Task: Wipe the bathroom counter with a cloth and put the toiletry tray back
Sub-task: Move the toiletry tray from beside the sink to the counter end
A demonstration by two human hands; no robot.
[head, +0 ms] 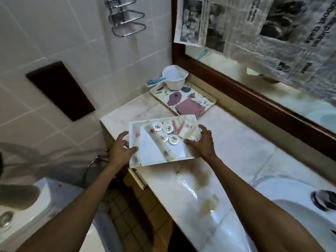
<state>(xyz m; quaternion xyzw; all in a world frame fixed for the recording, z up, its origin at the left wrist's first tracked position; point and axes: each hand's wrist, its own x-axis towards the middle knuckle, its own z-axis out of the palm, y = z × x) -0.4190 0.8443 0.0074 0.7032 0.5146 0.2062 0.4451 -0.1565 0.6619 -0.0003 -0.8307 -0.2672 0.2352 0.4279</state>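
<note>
Toiletry tray point(151, 157) sits at the table's point(236, 142) left front edge, its left side overhanging. Left hand point(121, 150) grips the tray's left rim; right hand point(201, 142) grips its right rim. In the tray: round tins point(168, 132) at centre, wrapped sticks point(160, 142) lying across. Behind, in the back corner, a second tray point(207, 100) carries a scoop point(175, 77). Sink point(294, 206) lies right of the hands. Mirror point(272, 57) runs along the table's rear.

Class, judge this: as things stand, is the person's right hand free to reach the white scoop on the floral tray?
Probably not yet: the right hand grips the toiletry tray with the left hand. The path to the scoop looks unobstructed.
</note>
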